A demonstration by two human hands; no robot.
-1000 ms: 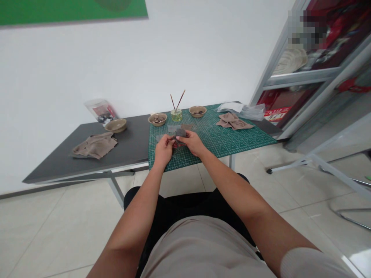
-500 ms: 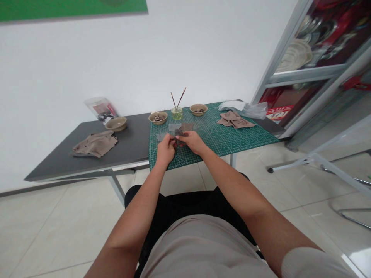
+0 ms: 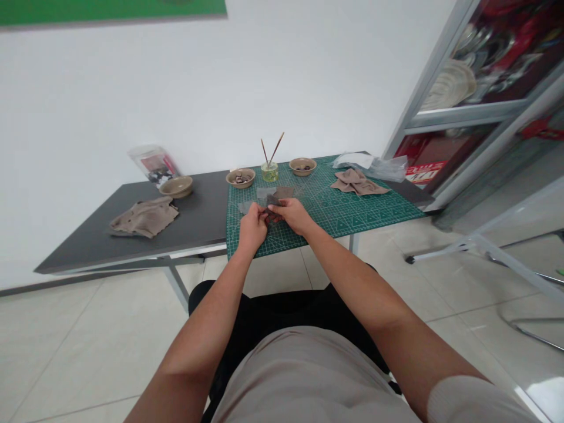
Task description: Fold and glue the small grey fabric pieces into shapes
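A small dark sheet [image 3: 273,200] is between the two hands, just above the near part of the green mat [image 3: 352,212]. The right hand [image 3: 294,216] has its thumb on top and its fingers beneath, clamped on this sheet, probably so that it does not slip. The left hand [image 3: 252,228] has its fingertips together just beside it; whether they pinch the sheet or something smaller, I cannot tell. Both forearms reach forward and converge, with the wrists low, which I think gives steadiness. Behind the hands lie a grey sheet [image 3: 265,192] and a brown sheet [image 3: 285,191], flat and perhaps within easy reach. Farther back, a jar [image 3: 269,174] keeps two sticks [image 3: 276,148] upright, between a left bowl [image 3: 240,185] and a right bowl [image 3: 302,173], both containing small pieces. A crumpled cloth [image 3: 358,183] rests toward the right.
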